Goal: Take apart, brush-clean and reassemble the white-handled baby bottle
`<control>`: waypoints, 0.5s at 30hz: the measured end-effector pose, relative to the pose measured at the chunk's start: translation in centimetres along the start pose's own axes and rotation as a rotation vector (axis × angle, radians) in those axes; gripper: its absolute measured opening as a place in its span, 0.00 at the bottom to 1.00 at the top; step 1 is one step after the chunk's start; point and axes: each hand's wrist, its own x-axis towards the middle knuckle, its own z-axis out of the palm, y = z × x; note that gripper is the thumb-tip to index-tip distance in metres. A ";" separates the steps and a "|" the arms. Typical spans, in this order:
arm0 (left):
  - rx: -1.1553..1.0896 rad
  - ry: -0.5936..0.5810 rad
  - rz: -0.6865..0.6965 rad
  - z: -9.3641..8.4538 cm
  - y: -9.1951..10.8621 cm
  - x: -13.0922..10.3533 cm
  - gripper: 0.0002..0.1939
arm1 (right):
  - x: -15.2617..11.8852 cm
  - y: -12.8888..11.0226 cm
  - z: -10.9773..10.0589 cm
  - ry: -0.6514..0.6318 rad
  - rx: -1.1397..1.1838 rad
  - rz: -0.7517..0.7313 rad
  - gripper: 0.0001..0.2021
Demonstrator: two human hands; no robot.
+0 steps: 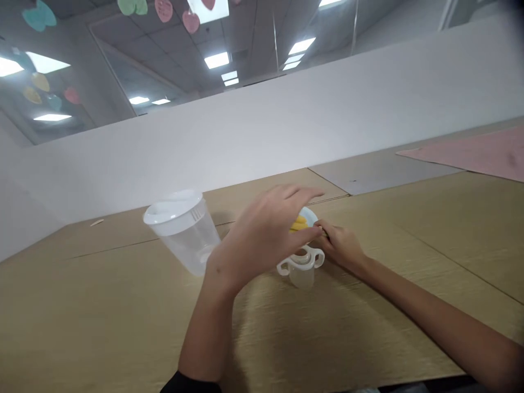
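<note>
My left hand (pixel 266 232) is raised over the table, fingers stretched to the right and thumb apart, holding nothing I can see. Behind its thumb shows part of a pale, light-blue round thing (pixel 311 215) with yellow pieces (pixel 299 223) by it; my left hand hides the rest. At the right edge of that pale thing, my right hand (pixel 341 244) is closed, but what sits inside its fingers is not clear. Just below both hands stands a small translucent cup (pixel 302 275) with two side handles. A clear plastic pitcher (pixel 186 234) with a white rim is left of my left hand.
The brown table (pixel 123 322) spreads around the hands. A white partition (pixel 229 136) rises behind it. At the far right lie a grey sheet (pixel 380 172) and a pink sheet (pixel 487 150). A small flat scrap (pixel 97 222) lies at the far left.
</note>
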 end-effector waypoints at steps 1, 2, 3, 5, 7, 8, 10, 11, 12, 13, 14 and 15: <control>0.050 -0.044 -0.040 0.3 -0.8 0.0 0.18 | 0.0 0.0 0.0 -0.023 -0.004 -0.027 0.12; 0.088 -0.088 -0.079 0.7 -1.4 0.1 0.17 | 0.0 0.1 0.1 -0.044 -0.006 -0.047 0.11; 0.116 -0.126 -0.112 0.9 -1.8 0.1 0.17 | 0.1 0.2 0.1 -0.060 -0.007 -0.060 0.10; 0.151 -0.185 -0.165 1.1 -2.2 0.1 0.19 | 0.1 0.3 0.2 -0.071 -0.005 -0.065 0.10; 0.160 -0.226 -0.193 1.2 -2.1 0.0 0.21 | 0.2 0.4 0.2 -0.080 -0.005 -0.070 0.10; 0.153 -0.247 -0.200 1.1 -1.9 -0.1 0.22 | 0.2 0.4 0.2 -0.084 -0.008 -0.071 0.10; 0.121 -0.285 -0.204 1.1 -1.6 -0.2 0.23 | 0.2 0.3 0.2 -0.090 -0.021 -0.067 0.10; 0.103 -0.301 -0.204 1.0 -1.5 -0.2 0.24 | 0.2 0.3 0.2 -0.090 -0.029 -0.060 0.10; 0.087 -0.314 -0.203 1.0 -1.4 -0.3 0.24 | 0.2 0.2 0.2 -0.090 -0.037 -0.054 0.09; 0.076 -0.323 -0.204 1.0 -1.4 -0.3 0.24 | 0.2 0.2 0.2 -0.092 -0.043 -0.047 0.09; 0.071 -0.328 -0.204 1.1 -1.4 -0.3 0.24 | 0.2 0.2 0.2 -0.094 -0.048 -0.044 0.09; 0.069 -0.329 -0.206 1.1 -1.4 -0.3 0.24 | 0.2 0.2 0.2 -0.096 -0.052 -0.042 0.09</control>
